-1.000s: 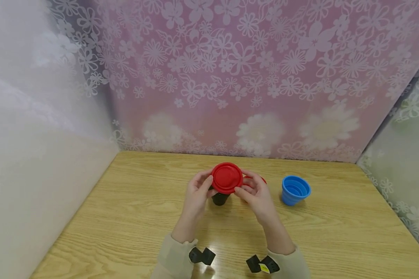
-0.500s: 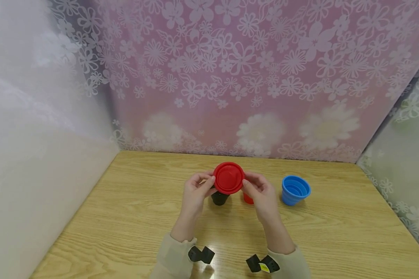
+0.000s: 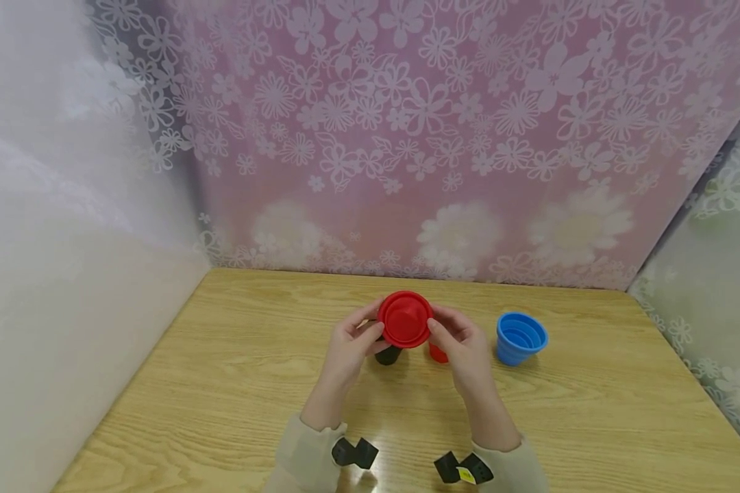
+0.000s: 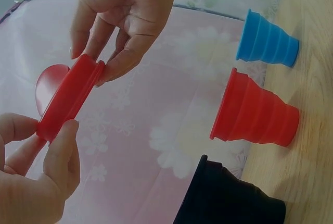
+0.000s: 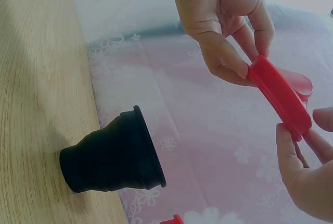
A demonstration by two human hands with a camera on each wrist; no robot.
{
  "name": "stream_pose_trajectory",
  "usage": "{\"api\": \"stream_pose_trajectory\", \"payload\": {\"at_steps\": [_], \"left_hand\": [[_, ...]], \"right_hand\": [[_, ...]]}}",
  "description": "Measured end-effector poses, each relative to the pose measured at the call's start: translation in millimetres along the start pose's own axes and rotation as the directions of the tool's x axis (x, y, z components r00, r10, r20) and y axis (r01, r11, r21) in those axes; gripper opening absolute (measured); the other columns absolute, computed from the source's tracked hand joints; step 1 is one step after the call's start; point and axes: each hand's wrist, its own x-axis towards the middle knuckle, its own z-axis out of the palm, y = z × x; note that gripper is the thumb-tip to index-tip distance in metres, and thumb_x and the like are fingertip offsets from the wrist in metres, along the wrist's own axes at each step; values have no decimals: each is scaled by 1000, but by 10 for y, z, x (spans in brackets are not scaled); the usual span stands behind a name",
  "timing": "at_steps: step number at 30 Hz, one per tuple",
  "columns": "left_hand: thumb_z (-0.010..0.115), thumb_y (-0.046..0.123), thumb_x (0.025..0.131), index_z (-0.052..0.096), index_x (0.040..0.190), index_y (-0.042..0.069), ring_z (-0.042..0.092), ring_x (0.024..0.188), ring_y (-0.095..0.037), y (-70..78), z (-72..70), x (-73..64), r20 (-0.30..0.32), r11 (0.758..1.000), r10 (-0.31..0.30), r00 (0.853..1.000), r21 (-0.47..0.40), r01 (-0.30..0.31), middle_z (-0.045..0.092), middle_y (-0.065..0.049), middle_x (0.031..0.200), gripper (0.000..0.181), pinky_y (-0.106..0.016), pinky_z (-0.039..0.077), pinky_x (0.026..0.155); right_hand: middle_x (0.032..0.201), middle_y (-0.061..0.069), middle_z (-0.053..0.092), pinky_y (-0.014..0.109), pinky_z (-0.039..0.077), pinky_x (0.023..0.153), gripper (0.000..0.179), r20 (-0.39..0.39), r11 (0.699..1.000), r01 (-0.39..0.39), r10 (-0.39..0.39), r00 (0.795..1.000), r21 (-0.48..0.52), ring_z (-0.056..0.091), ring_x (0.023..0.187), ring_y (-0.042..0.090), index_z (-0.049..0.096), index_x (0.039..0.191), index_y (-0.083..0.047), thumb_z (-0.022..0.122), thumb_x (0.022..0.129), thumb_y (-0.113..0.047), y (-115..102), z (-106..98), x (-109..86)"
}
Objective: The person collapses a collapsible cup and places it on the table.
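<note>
A red collapsible cup (image 3: 405, 320), folded down to a flat disc, is held up above the table between both hands. From the left my left hand (image 3: 347, 346) pinches its rim between thumb and fingers. My right hand (image 3: 466, 349) pinches the opposite edge. The middle of the disc bulges towards the head camera; both wrist views show a rounded red lobe (image 4: 49, 86) standing out from that side. Behind the hands stand an unfolded black cup (image 5: 112, 153) and another red cup (image 4: 255, 109), both partly hidden in the head view.
An unfolded blue cup (image 3: 519, 339) stands on the wooden table (image 3: 234, 383), right of the right hand. Flowered pink cloth (image 3: 370, 171) hangs along the table's back edge. Pale sheets (image 3: 86, 274) close off both sides.
The right thumb has moved from the folded cup's lower edge up to its right edge. A raised bump now shows in the disc's middle, and the disc sits slightly further right.
</note>
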Motion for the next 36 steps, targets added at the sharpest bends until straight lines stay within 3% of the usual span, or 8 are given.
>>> {"api": "stream_pose_trajectory", "payload": {"at_steps": [6,12,20,29,36], "left_hand": [[49,-6,86,47,123,-7,57,87,-17,7,-2,-12,38,1000,10,999,22,-11,50,-17,110,37,-31,51,69],[56,4,86,49,109,-7,59,80,-15,10,0,-13,22,998,8,1000,69,-9,55,-11,97,26,-30,51,68],[60,3,83,47,92,1,58,71,-14,5,7,-11,22,998,0,1000,62,-1,53,-9,85,17,-28,52,63],[57,6,86,46,107,-3,58,74,-18,-28,12,-17,102,984,-16,995,176,-2,54,-11,92,26,-27,51,57],[55,3,86,52,109,-5,57,78,-17,-37,30,-16,134,974,-14,991,225,-16,55,-11,95,24,-29,51,65]], "right_hand": [[103,7,56,28,50,71,32,38,1000,13,-14,999,9,57,86,17,52,116,6,54,85,4,14,0,1],[102,7,56,26,50,70,30,68,999,30,-27,997,-31,56,85,16,53,116,7,52,86,3,30,-1,-2],[98,8,57,26,50,69,26,122,994,92,-85,989,-52,55,84,17,55,111,9,54,86,1,56,20,-19],[98,11,55,30,51,66,30,221,997,76,-73,973,-8,55,84,18,52,113,9,55,86,-3,78,21,-33],[98,12,56,31,51,68,31,275,995,95,-83,958,-31,58,86,16,51,113,11,56,85,-1,92,27,-26]]}}
